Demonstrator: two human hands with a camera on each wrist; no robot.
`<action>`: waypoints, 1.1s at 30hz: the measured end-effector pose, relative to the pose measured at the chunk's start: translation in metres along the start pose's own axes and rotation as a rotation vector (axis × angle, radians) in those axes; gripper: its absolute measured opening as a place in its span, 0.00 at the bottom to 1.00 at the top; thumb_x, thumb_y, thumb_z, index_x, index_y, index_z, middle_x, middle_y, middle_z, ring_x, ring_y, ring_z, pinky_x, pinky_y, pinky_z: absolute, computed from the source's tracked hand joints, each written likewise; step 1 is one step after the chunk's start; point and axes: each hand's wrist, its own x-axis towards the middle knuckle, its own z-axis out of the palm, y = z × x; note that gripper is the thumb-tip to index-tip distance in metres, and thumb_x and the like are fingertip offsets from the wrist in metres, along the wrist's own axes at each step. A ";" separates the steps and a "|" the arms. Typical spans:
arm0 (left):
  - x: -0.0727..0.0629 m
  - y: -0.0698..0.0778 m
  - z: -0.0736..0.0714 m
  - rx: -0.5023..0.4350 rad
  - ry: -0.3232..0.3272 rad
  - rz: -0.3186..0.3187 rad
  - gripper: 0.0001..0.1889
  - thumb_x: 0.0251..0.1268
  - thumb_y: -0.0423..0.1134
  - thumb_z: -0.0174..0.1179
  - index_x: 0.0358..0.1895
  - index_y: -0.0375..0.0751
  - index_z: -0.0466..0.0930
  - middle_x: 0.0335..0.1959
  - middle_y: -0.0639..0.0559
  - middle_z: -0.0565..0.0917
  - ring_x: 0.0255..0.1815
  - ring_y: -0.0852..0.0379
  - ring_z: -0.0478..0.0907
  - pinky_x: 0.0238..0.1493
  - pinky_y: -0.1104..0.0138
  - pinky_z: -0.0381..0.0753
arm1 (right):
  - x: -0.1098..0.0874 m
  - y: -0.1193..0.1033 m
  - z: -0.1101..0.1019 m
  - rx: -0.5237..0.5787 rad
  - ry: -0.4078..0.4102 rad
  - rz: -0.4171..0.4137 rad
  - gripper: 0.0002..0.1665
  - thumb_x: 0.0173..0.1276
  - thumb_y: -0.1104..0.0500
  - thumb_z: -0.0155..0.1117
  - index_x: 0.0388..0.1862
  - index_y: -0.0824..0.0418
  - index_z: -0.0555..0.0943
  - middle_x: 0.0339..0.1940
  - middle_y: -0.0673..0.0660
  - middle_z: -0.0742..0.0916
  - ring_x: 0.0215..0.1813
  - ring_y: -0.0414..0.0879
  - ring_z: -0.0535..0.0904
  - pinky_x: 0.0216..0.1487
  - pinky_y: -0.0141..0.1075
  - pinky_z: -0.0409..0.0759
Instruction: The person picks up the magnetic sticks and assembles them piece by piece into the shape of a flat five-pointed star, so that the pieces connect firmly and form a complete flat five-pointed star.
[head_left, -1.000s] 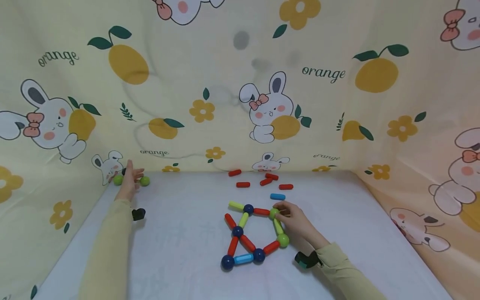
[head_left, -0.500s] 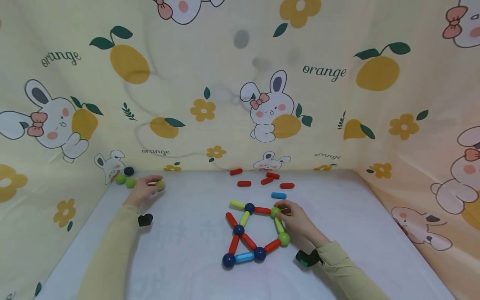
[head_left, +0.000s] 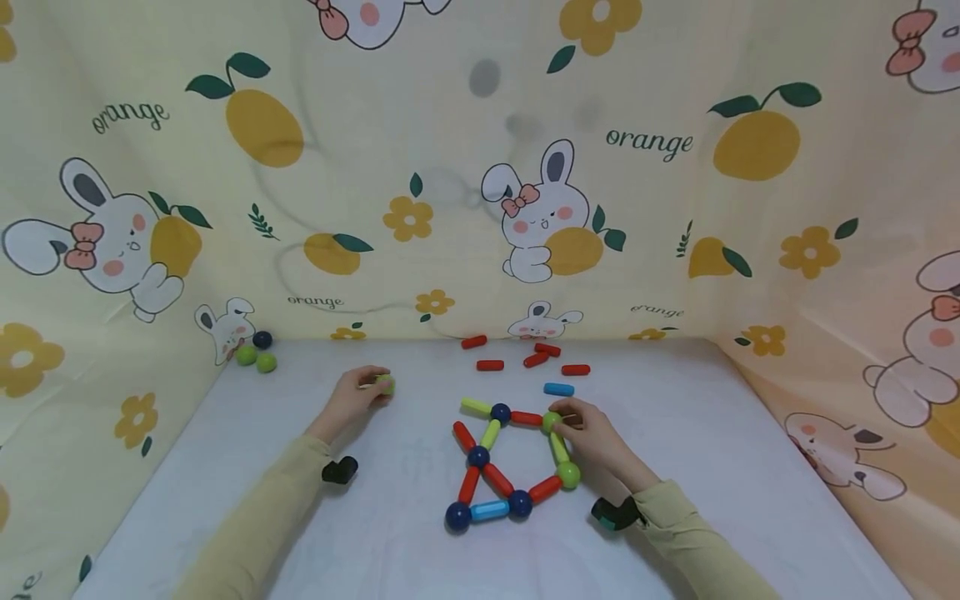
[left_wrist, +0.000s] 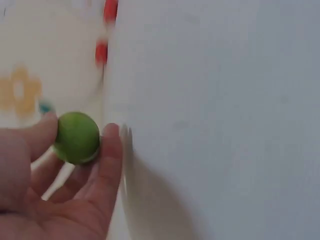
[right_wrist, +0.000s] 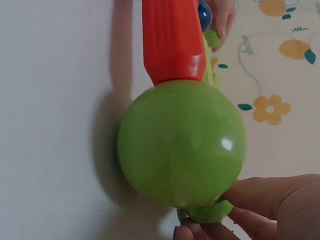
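Observation:
My left hand pinches a loose green ball between thumb and fingers, left of a flat frame of toy building rods and balls. In the left wrist view the green ball sits in the fingertips. My right hand pinches the frame's upper right green ball. A red rod and a lime rod meet that ball. Below is another green ball, large in the right wrist view. Dark blue balls join the left side; a red rod and a lime rod have free ends.
Several loose red rods and one blue rod lie behind the frame. At the back left are two green balls and a dark blue ball. A printed cloth walls the white table.
My left hand has gone from the back left corner, taken a green ball from the group, and carried it right toward the frame. The right hand stays on its ball.

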 end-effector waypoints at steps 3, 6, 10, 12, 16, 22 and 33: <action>-0.008 0.010 0.029 -0.168 -0.073 -0.068 0.20 0.73 0.35 0.52 0.61 0.25 0.69 0.46 0.33 0.78 0.41 0.47 0.82 0.44 0.62 0.83 | 0.000 -0.001 0.000 -0.001 0.001 0.001 0.17 0.67 0.61 0.63 0.54 0.58 0.78 0.49 0.54 0.82 0.52 0.51 0.78 0.53 0.46 0.79; -0.014 0.020 0.052 -0.262 -0.133 -0.124 0.20 0.74 0.38 0.50 0.62 0.27 0.68 0.47 0.32 0.77 0.44 0.44 0.81 0.47 0.58 0.82 | -0.001 -0.001 0.000 0.003 -0.001 -0.005 0.16 0.67 0.61 0.63 0.54 0.59 0.78 0.49 0.55 0.82 0.52 0.51 0.78 0.53 0.46 0.79; -0.016 0.027 0.073 -0.320 -0.192 -0.162 0.21 0.75 0.40 0.49 0.62 0.28 0.67 0.50 0.31 0.76 0.47 0.43 0.81 0.48 0.57 0.81 | -0.002 0.000 -0.001 0.007 -0.004 -0.014 0.16 0.67 0.61 0.63 0.54 0.59 0.78 0.49 0.55 0.82 0.52 0.52 0.78 0.53 0.46 0.79; -0.017 0.030 0.081 -0.330 -0.209 -0.175 0.21 0.75 0.41 0.48 0.62 0.28 0.67 0.51 0.32 0.75 0.46 0.45 0.81 0.47 0.59 0.81 | -0.002 0.001 -0.002 0.007 -0.006 -0.016 0.16 0.67 0.61 0.63 0.54 0.59 0.78 0.49 0.55 0.82 0.52 0.52 0.78 0.53 0.46 0.79; -0.019 0.033 0.091 -0.302 -0.227 -0.186 0.21 0.75 0.43 0.48 0.61 0.30 0.69 0.50 0.35 0.75 0.43 0.49 0.82 0.46 0.60 0.82 | -0.002 0.001 -0.001 0.007 -0.010 -0.017 0.16 0.67 0.61 0.63 0.54 0.59 0.78 0.50 0.56 0.81 0.52 0.53 0.77 0.53 0.47 0.79; -0.020 0.036 0.098 -0.242 -0.225 -0.178 0.19 0.74 0.43 0.51 0.59 0.33 0.73 0.49 0.39 0.77 0.43 0.51 0.80 0.45 0.61 0.82 | 0.000 0.003 -0.002 0.007 -0.019 -0.031 0.17 0.68 0.60 0.63 0.55 0.60 0.77 0.51 0.56 0.82 0.53 0.54 0.77 0.55 0.47 0.77; -0.023 0.035 0.101 -0.319 -0.182 -0.247 0.19 0.73 0.41 0.53 0.56 0.29 0.67 0.50 0.36 0.76 0.45 0.51 0.80 0.47 0.62 0.81 | 0.008 -0.005 -0.008 -0.033 -0.039 -0.023 0.17 0.69 0.58 0.61 0.55 0.61 0.78 0.49 0.55 0.82 0.52 0.51 0.77 0.53 0.45 0.78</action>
